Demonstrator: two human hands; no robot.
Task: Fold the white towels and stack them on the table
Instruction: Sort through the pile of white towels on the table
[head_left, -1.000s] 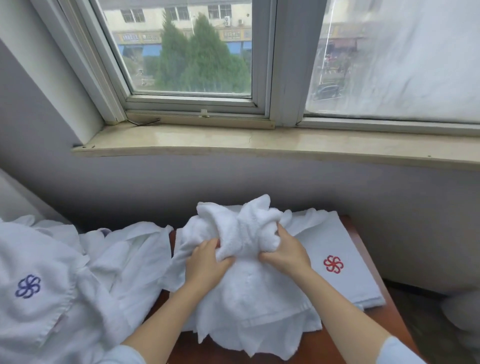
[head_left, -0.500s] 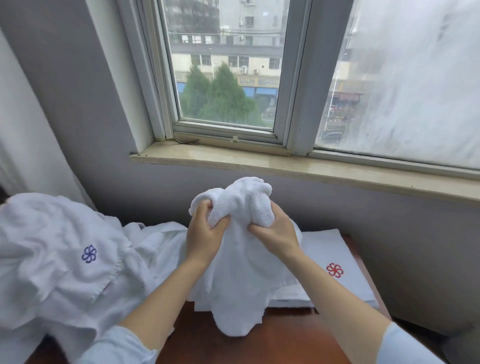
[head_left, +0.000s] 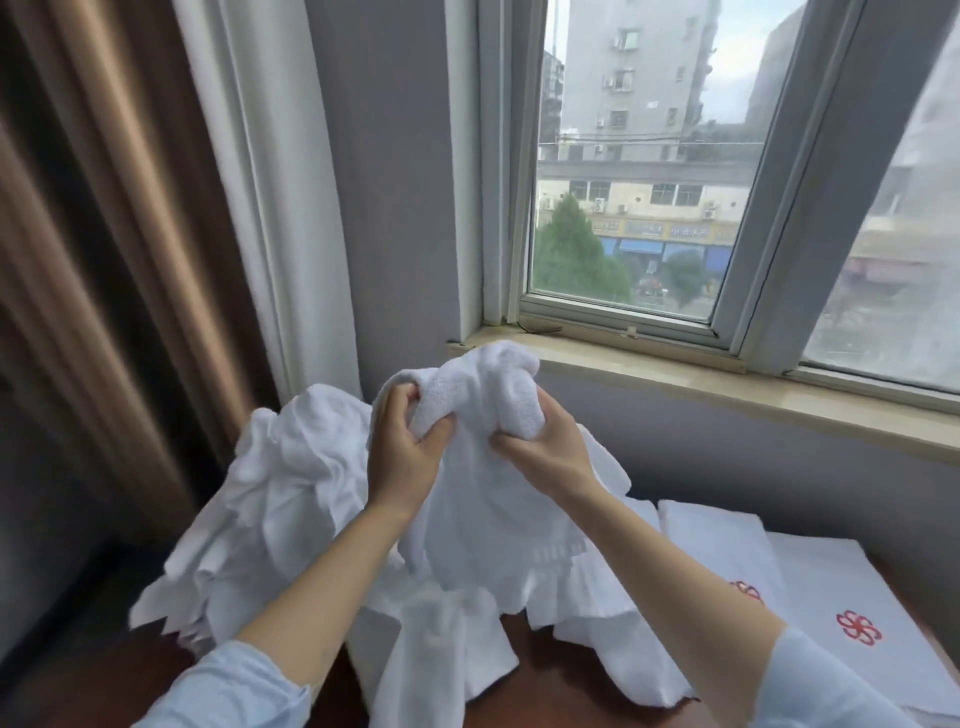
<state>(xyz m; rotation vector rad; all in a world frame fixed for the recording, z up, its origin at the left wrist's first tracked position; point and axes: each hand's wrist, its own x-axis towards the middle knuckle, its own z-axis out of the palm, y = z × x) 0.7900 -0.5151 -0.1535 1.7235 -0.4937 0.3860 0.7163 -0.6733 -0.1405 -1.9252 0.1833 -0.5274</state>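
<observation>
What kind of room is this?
Probably a hotel room, upstairs. The folded towels carry matching red flower logos, a heavy brown curtain hangs by the window, which looks down on a street.

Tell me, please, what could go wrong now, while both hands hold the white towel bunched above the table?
1. The left hand and right hand grip the crumpled white terry towel at a bunched part, not at corners, so the fold may come out uneven.
2. Its hanging end lies on the dark wooden table close to the flat folded white towels with red flower emblems; a pull might drag them askew.
</observation>
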